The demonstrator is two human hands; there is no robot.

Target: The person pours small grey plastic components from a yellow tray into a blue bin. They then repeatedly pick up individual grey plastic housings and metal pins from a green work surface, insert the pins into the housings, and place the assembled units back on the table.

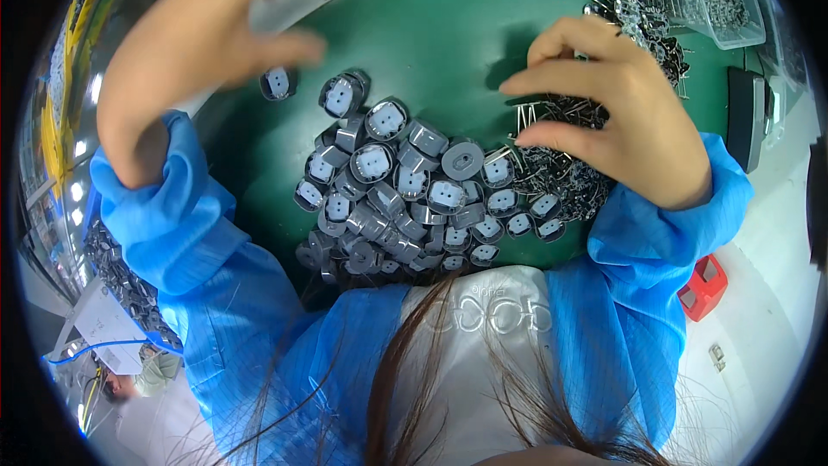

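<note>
My left hand is raised over the far left of the green table, blurred by motion. Its thumb and fingers are apart, and I see nothing in them. Just beyond its thumb side lies a single grey plastic housing with a pale inner face. A heap of similar rounded grey housings spreads between my forearms. My right hand hovers at the right with thumb and forefinger apart. Beneath it is a pile of small dark parts with metal pins, partly hidden by the hand. Some pins show between thumb and forefinger.
More pinned metal parts lie at the far right, next to a clear plastic bin of small parts. A black box-shaped object stands at the right edge. Lower right is a red holder; lower left, another person.
</note>
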